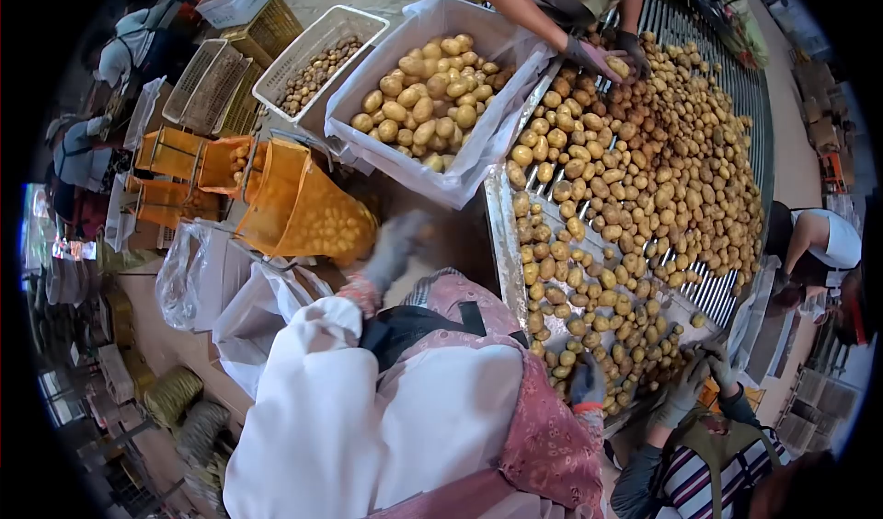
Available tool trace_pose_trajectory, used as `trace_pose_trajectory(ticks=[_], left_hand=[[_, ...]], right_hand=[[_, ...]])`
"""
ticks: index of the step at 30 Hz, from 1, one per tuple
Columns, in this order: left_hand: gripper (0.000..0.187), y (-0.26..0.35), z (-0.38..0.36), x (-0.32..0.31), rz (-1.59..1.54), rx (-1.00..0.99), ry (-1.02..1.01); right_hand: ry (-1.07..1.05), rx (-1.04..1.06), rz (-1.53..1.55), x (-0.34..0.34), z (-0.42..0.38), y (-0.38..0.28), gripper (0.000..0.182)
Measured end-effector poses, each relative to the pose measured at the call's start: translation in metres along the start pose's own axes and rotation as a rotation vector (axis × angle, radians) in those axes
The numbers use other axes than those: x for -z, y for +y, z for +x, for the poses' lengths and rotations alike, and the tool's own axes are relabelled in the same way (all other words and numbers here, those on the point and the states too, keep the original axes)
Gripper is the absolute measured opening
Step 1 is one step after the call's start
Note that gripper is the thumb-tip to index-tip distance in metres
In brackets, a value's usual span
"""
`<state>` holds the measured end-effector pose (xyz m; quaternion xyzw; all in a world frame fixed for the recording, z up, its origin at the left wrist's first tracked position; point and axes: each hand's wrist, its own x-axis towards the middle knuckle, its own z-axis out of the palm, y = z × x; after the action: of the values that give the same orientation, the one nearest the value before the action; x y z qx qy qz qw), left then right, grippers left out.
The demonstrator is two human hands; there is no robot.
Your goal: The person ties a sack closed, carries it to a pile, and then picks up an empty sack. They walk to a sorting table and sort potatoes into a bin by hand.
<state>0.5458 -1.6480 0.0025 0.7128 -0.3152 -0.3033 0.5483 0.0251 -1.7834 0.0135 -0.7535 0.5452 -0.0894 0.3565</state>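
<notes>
My left hand (397, 247), in a grey glove, is smeared by motion beside an orange mesh bag (285, 197). Pale potatoes (336, 227) fill the bottom of that bag, which hangs on a metal frame. Whether the blurred fingers hold anything does not show. At the near edge of the sorting table my right hand (587, 383), gloved as well, reaches out among loose potatoes (635, 197). Its fingers look stretched out, with potatoes close around them. The table has metal rollers (750, 105) on its far side and a flat metal edge (504, 243) on mine.
A plastic-lined crate (345, 119) of large potatoes stands left of the table. Beyond it is a white crate (267, 86) with small ones. Co-workers' gloved hands (607, 59) and another pair (685, 386) work over the table. White plastic sacks (258, 317) lie by my left side.
</notes>
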Motion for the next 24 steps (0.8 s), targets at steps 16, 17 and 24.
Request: trace_pose_trajectory(ticks=[16,17,24], left_hand=[[0.042,0.064,-0.002,-0.055,0.629,-0.740,-0.238],[0.044,0.084,0.004,-0.076,0.621,-0.772,-0.484],[0.082,0.120,0.042,-0.205,0.917,-0.847,-0.968]], right_hand=[[0.261,0.074,-0.496,-0.042,-0.058,-0.054,0.046],[0.244,0.044,-0.459,-0.048,-0.067,-0.046,0.047],[0.469,-0.243,-0.257,-0.052,-0.160,0.032,0.041]])
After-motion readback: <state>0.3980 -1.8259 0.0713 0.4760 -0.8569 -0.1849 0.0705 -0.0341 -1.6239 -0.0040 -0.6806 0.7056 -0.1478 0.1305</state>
